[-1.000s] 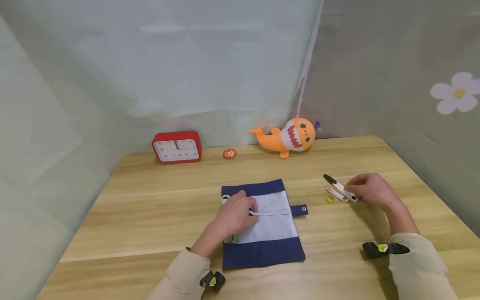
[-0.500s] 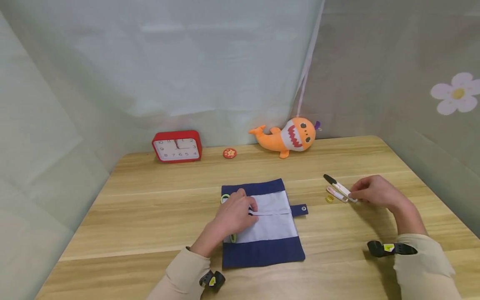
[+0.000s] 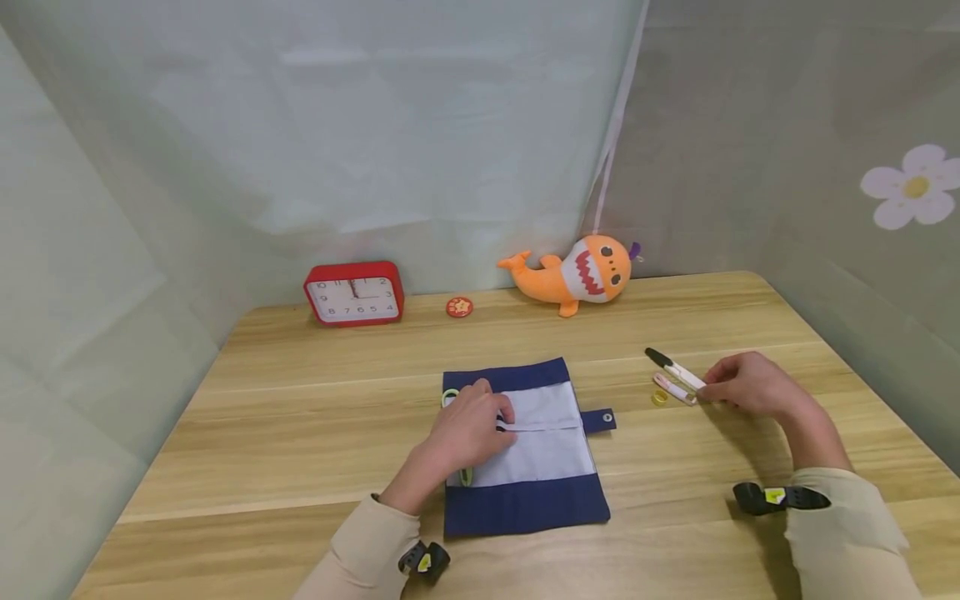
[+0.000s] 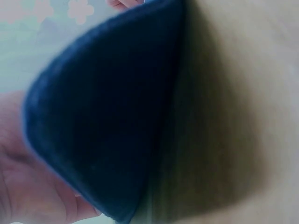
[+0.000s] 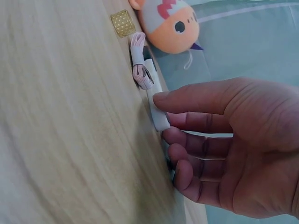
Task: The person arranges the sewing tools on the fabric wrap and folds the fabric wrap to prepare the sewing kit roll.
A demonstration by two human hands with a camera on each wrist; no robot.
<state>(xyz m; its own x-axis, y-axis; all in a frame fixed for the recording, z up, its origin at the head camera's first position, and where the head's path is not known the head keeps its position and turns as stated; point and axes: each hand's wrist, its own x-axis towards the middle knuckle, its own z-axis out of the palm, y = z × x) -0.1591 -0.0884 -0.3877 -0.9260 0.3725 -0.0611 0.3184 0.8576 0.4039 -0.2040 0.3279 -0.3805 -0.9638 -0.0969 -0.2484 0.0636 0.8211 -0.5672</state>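
Note:
My left hand (image 3: 472,425) lies over an unrolled cloth pouch (image 3: 528,508), navy with a pale grey inside, and pinches the edge of its middle pocket. A green loop (image 3: 450,397) pokes out beside this hand; the rest of that item is covered. A raised navy flap of the pouch (image 4: 103,107) fills much of the left wrist view. At the right, my right hand (image 3: 753,385) pinches the white end of a slim white tool with a black end (image 3: 675,369), which lies on the table. Touching it is a folded pink-white band (image 5: 140,63), with a gold dimpled ring thimble (image 5: 123,23) close by.
A red clock (image 3: 354,294), a round red badge (image 3: 459,307) and an orange plush shark (image 3: 577,275) stand along the back of the wooden table (image 3: 300,442). The pouch's snap strap (image 3: 598,421) points right. Cloth walls (image 3: 420,150) enclose the table.
My right hand has shifted slightly right and its fingers now cover the white tool's near end. The tool has slid a little to the left. My left hand stays put.

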